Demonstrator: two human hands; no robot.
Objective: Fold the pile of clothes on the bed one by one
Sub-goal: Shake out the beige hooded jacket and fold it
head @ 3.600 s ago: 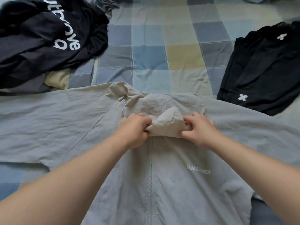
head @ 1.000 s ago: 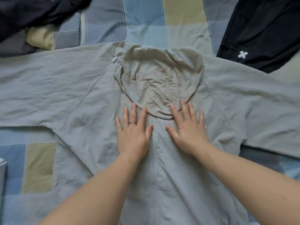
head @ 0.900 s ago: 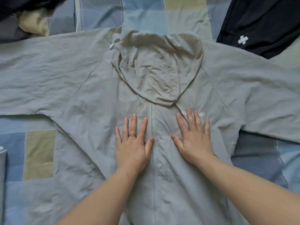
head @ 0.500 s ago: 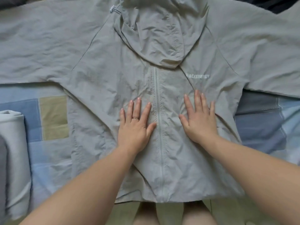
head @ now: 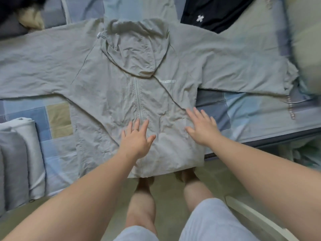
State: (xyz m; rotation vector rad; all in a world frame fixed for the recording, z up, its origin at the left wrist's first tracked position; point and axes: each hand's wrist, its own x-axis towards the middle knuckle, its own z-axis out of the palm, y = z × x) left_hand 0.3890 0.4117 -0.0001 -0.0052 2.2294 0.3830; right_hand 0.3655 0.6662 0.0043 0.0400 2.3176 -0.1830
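A light grey zip jacket (head: pixel 107 94) lies spread face up on the bed, sleeves out to both sides, its hood (head: pixel 137 49) folded down over the chest. My left hand (head: pixel 137 138) lies flat with spread fingers on the lower front, just below the zip. Flat on the jacket's lower right side is my right hand (head: pixel 201 126), near the side seam. Neither hand grips any cloth. The hem hangs over the bed's near edge above my legs.
A black garment with a white cross (head: pixel 213 13) lies at the back right. Dark clothes (head: pixel 12 18) sit at the back left. Folded grey and white items (head: pixel 17 157) are stacked at the left edge. The checked bedsheet (head: pixel 243 110) shows around the jacket.
Both hands let go of the hood after laying it down, then slid flat down the jacket front toward the hem; the right hand has drifted out to the right side.
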